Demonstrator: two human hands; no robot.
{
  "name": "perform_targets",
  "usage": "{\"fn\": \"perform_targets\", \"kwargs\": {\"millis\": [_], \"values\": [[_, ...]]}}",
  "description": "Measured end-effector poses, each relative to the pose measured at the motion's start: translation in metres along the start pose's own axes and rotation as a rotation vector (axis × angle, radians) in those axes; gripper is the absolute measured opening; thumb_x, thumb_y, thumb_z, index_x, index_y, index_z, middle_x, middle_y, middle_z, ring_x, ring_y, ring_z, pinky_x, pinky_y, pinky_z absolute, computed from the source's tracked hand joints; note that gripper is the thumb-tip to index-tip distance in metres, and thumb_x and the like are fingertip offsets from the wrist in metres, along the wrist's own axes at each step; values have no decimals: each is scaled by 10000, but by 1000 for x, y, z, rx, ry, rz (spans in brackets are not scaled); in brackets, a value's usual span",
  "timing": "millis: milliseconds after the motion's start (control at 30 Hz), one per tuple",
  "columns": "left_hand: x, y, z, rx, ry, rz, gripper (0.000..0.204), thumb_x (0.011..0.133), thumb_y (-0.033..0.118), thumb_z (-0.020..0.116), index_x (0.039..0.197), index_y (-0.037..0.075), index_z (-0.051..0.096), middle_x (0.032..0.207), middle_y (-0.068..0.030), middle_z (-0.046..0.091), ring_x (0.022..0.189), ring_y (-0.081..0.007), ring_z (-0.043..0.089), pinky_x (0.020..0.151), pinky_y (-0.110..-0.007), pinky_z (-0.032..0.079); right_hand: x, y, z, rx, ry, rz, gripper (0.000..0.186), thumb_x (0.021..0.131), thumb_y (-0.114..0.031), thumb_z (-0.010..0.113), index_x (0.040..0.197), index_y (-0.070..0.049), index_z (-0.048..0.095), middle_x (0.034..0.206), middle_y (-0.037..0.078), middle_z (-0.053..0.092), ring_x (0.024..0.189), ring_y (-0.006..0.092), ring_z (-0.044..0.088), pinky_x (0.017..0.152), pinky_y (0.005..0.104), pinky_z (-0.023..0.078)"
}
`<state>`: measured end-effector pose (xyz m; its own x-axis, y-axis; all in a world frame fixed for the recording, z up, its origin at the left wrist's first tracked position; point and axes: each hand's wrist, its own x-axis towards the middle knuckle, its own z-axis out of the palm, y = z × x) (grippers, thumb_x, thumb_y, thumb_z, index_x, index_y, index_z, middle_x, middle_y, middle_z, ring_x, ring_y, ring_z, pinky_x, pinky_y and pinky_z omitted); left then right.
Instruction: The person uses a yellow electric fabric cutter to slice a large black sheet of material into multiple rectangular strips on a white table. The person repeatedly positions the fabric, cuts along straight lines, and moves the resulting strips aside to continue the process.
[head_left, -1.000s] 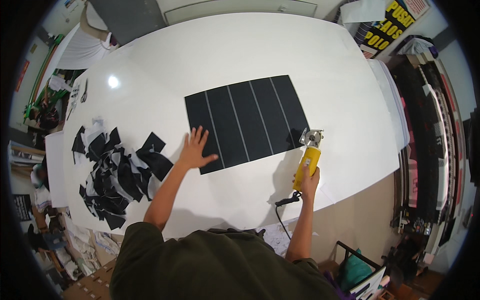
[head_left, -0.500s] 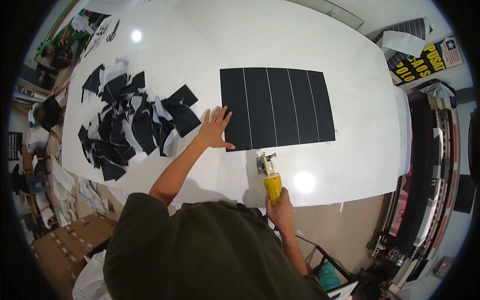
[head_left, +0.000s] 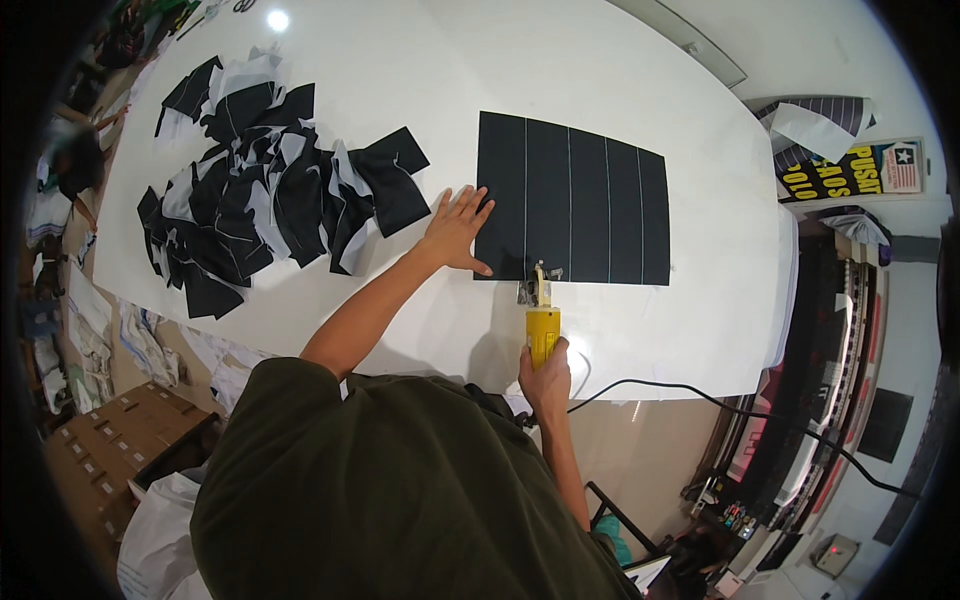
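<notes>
A black sheet [head_left: 600, 200] with thin pale lengthwise lines lies flat on the white table [head_left: 380, 60]. My left hand [head_left: 455, 228] is spread at its lower left edge, fingertips on the sheet. My right hand [head_left: 546, 375] grips a yellow electric fabric cutter [head_left: 542, 328]; its metal head meets the sheet's lower edge near the leftmost line. A black cord [head_left: 690, 388] runs from the tool area off to the right. Left of the sheet sits a loose heap of cut black and white pieces [head_left: 240, 220].
Scissors [head_left: 245, 6] lie at the table's far left. People [head_left: 75, 155] are at the left rim. Cardboard boxes [head_left: 130, 440] stand lower left, a long machine [head_left: 840, 330] along the right wall, striped material [head_left: 815, 115] at upper right, a dark frame [head_left: 625, 530] below right.
The view has turned. My right hand has moved the cutter from the sheet's right corner leftward to its lower edge near the first line. My left hand stays spread at the left edge.
</notes>
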<state>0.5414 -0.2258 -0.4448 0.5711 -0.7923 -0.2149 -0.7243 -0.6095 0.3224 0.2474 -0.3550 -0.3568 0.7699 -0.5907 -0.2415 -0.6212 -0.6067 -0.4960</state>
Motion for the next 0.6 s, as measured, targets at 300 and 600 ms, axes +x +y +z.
{"fn": "perform_targets", "kwargs": {"millis": [300, 600], "values": [[-1, 0, -2, -3, 3, -10, 1393, 650, 822, 771, 1679, 83, 195, 1755, -183, 92, 1627, -364, 39, 1282, -611, -6, 22, -8, 3, -13, -6, -3, 469, 938, -252, 721, 1171, 53, 450, 1011, 360, 644, 899, 545, 658, 757, 569, 540], [-2, -1, 5, -24, 64, 0, 1383, 634, 805, 791, 1669, 73, 236, 1752, -185, 117, 1624, -375, 66, 1279, -620, 20, 76, -30, 1, -46, 13, -61, 481, 940, -246, 716, 1172, 67, 435, 1008, 405, 671, 908, 572, 684, 770, 566, 573]]}}
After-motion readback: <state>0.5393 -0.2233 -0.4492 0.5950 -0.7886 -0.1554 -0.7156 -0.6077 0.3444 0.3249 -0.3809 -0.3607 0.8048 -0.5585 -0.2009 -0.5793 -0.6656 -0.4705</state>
